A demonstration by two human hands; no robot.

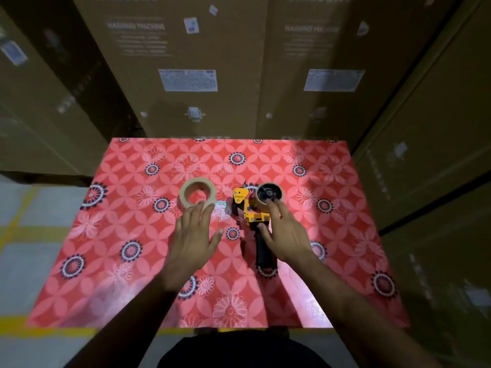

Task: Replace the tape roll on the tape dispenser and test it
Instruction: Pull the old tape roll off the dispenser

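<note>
table (106,261), red floral cover | tape roll (197,195) | tape dispenser (255,216)

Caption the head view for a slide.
Both hands open: left hand nears fresh tape roll, right hand over yellow dispenser.

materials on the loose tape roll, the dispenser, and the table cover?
Tape roll: beige, matte, likely paper masking tape on a cardboard core; could be tan packing tape.
Dispenser: yellow painted metal frame by its flat plates and screws, black handle plastic or rubber, hard to tell.
Table cover: glossy printed sheet, probably vinyl; it shows glare.
</note>
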